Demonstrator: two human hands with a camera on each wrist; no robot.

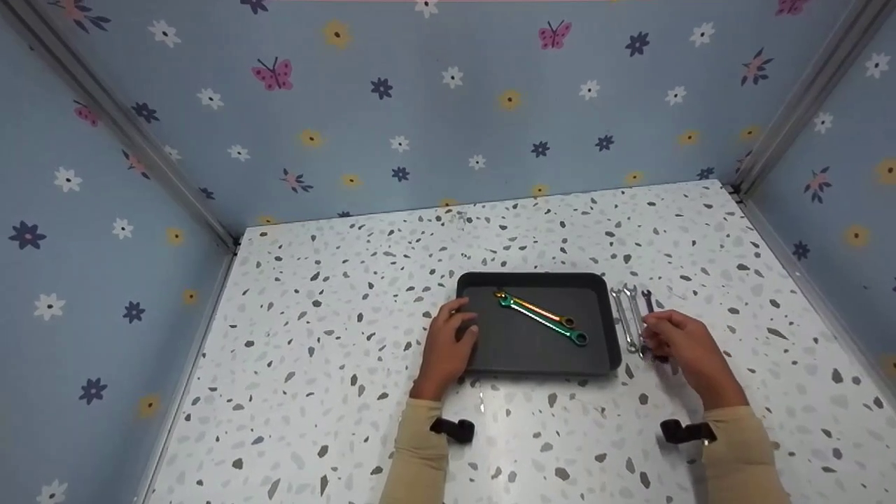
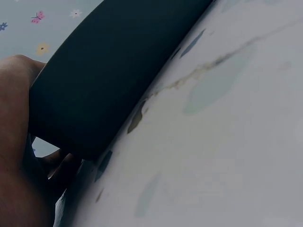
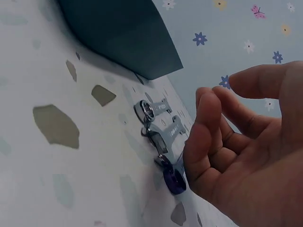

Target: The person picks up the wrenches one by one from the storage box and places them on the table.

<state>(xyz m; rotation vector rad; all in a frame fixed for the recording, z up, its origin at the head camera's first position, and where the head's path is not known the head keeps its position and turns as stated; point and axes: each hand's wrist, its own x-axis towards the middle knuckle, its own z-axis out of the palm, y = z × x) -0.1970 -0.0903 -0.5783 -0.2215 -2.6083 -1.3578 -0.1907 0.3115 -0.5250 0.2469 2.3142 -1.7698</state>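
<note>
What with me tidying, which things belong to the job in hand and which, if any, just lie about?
Job: dark tray, green wrench, orange wrench, two silver wrenches, purple wrench.
Just background: speckled table, flowered walls, black wrist mounts.

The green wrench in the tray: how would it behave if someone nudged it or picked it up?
The green wrench would probably feel stiff, since its straight shank looks metallic. Its shiny surface suggests it could be a little slippery. Rolling seems unlikely because it lies flat, though a nudge might shift the orange-gold wrench right alongside.
</note>
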